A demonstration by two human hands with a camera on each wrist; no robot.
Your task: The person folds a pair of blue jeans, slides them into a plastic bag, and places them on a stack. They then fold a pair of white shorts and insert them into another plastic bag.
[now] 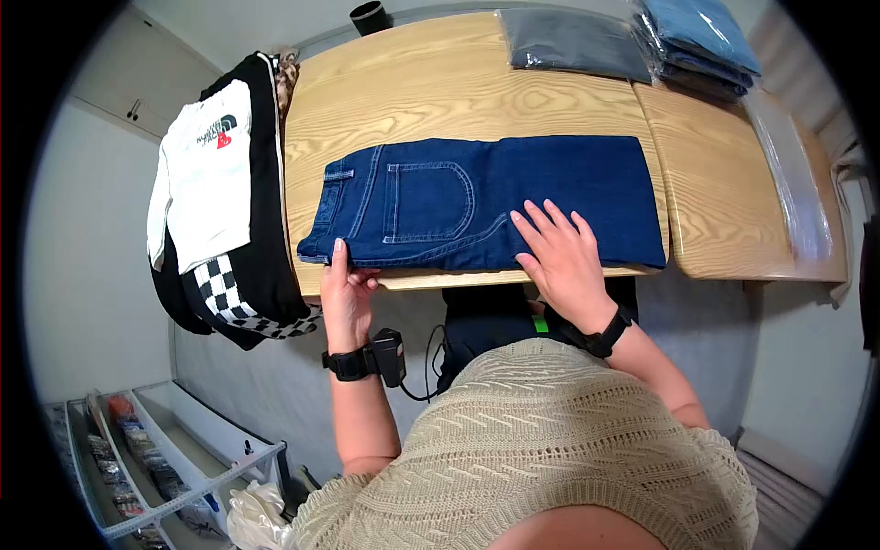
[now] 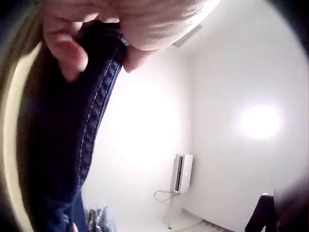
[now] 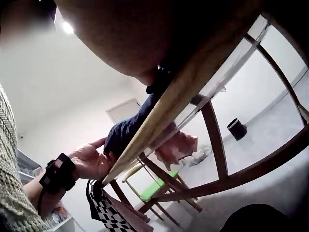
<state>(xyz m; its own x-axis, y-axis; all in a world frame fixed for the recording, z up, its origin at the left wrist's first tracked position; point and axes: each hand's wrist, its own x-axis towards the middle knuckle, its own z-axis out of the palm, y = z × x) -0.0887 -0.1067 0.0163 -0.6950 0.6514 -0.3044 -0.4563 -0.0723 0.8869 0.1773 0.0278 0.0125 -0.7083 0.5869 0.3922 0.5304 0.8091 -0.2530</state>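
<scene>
Folded dark blue jeans (image 1: 428,203) lie on the wooden table with the waistband to the left, a back pocket facing up and light stitching along the seams. At the waistband's near corner, my left hand (image 1: 345,295) pinches the denim, thumb on top and fingers curled beneath. The left wrist view shows the edge of the jeans (image 2: 99,99) between thumb and fingers. My right hand (image 1: 563,266) rests on the near side of the folded legs, fingers straight and spread. In the right wrist view, the left hand (image 3: 91,160) holds the far end of the jeans at the table edge.
On the left hang a white printed top (image 1: 209,174) and black garments with a checkered part (image 1: 229,293). Bagged folded clothes (image 1: 701,41) and a grey plastic-wrapped garment (image 1: 576,44) occupy the back right. Clear plastic (image 1: 793,183) lies at the far right. A compartmented bin (image 1: 192,481) stands lower left.
</scene>
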